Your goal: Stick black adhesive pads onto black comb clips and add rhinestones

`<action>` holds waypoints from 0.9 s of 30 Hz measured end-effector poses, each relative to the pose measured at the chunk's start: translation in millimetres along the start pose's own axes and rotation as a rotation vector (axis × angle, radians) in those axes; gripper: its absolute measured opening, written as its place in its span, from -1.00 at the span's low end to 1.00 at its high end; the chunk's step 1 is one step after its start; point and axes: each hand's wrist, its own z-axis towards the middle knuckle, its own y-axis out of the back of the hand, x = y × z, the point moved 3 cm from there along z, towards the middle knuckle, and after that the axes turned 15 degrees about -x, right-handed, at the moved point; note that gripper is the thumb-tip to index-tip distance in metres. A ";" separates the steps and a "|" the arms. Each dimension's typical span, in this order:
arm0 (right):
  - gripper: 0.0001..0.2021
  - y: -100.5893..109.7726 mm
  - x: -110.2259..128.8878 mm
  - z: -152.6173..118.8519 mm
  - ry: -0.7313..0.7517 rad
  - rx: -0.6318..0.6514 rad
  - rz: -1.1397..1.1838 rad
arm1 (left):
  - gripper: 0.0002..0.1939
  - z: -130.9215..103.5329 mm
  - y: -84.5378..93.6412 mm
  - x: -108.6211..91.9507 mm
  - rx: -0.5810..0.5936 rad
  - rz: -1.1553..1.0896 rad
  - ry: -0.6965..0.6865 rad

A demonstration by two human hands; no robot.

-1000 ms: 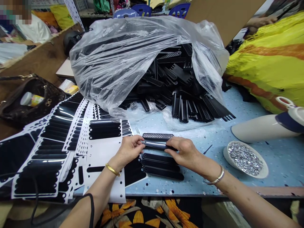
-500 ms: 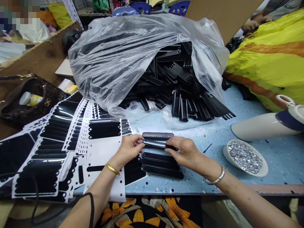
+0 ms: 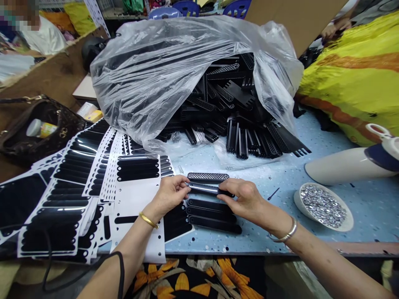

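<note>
Between my two hands is a narrow, rounded-end black strip (image 3: 202, 189) with a glossy top, lying almost level. My left hand (image 3: 169, 194) pinches its left end between thumb and fingertips. At the other end, my right hand (image 3: 245, 198) grips it with the thumb below and fingers above. Just behind it lies a black bar with a lattice face (image 3: 208, 177). In front, several smooth black bars (image 3: 212, 218) lie side by side on the table. A white backing sheet with black strip stickers (image 3: 137, 195) is partly covered by my left forearm.
A clear plastic bag (image 3: 149, 79) full of black toothed pieces (image 3: 240, 95) fills the back. At right stand a bowl of metal washers (image 3: 324, 206) and a white bottle lying tilted (image 3: 336, 166). More sticker sheets (image 3: 62, 195) spread left, near a brown handbag (image 3: 18, 137).
Both hands keep their hold on the strip's ends with hardly any movement. The glossy strip now lies a little flatter, and the view has shifted slightly.
</note>
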 end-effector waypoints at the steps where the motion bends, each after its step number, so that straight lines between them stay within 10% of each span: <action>1: -0.94 0.5 0.9 0.3 -0.002 0.002 -0.007 | -0.81 0.1 0.0 0.0 0.000 0.000 0.002; 27: -0.90 0.6 8.3 6.8 0.016 0.089 -0.129 | -0.84 -0.5 0.1 -0.1 0.006 0.036 -0.025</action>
